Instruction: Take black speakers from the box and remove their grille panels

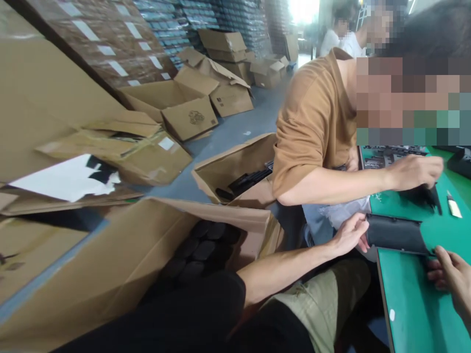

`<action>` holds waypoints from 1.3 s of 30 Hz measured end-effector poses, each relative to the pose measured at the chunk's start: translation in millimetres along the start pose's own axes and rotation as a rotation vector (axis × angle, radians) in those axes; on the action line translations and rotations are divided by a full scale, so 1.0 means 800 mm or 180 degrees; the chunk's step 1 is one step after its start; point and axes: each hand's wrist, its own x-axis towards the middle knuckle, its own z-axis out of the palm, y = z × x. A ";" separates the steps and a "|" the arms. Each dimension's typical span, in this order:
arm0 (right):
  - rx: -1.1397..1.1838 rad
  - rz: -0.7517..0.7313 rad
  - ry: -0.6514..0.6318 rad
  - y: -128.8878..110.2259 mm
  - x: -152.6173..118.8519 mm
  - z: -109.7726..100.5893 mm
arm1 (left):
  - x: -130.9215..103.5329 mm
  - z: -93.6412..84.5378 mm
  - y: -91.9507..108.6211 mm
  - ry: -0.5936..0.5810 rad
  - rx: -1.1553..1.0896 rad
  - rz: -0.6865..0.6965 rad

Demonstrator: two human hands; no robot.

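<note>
- Left hand [350,234] grasps the left end of the black panel [395,234];
- right hand [453,274] is at the panel's right corner, thumb and fingers close to it; whether they pinch it, I cannot tell;
- the panel is at the edge of the green table [408,304];
- beyond it, a co-worker's hand [415,172] is at a dark part [421,197];
- left, a box [121,255] holds black parts [206,247].

A green worktop [408,299] is stretching along the right. A small white piece [392,315] is lying near its edge, a pale dark-tipped object [455,207] is lying farther back, and grey parts [375,162] are clustering beyond. Cardboard boxes [189,118] are standing on the blue-grey floor [241,128].
</note>
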 end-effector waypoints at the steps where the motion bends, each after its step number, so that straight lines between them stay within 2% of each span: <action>1: 0.0062 0.0075 -0.0002 -0.001 -0.001 0.008 | -0.003 0.002 -0.003 -0.0075 -0.0056 -0.0017; 5: 0.0464 0.0311 0.0163 0.002 -0.024 0.009 | -0.025 0.003 -0.009 -0.0300 -0.0236 -0.0055; 9: 0.0738 0.0358 0.0458 -0.007 -0.076 -0.001 | -0.052 0.000 -0.003 -0.0619 -0.0256 -0.0005; 13: 0.0747 0.0378 0.0785 -0.030 -0.129 0.004 | -0.068 0.004 -0.002 -0.0553 -0.0051 -0.0001; 16: 0.0725 0.0480 0.0944 -0.038 -0.155 0.005 | -0.074 0.009 -0.007 -0.0593 -0.0123 -0.0114; 20: 0.0671 0.0380 0.0962 -0.026 -0.167 -0.006 | -0.083 0.015 -0.015 -0.0709 -0.0270 -0.0151; 26: 0.0628 0.0105 0.0779 -0.006 -0.155 -0.021 | -0.099 0.011 -0.013 -0.1035 -0.0282 -0.0169; 29: 0.0532 -0.0020 0.0646 -0.006 -0.149 -0.021 | -0.100 0.002 0.002 -0.1228 0.0012 -0.0260; 33: 0.0429 0.0037 0.0601 -0.002 -0.156 -0.019 | -0.083 -0.002 0.033 -0.1460 0.0789 -0.0198; 36: 0.0346 0.0096 0.0617 0.006 -0.169 -0.023 | -0.068 0.008 0.048 -0.1910 0.1784 0.0167; 39: 0.0227 0.0215 0.0597 0.012 -0.178 -0.032 | -0.065 0.024 0.053 -0.2003 0.2558 0.0449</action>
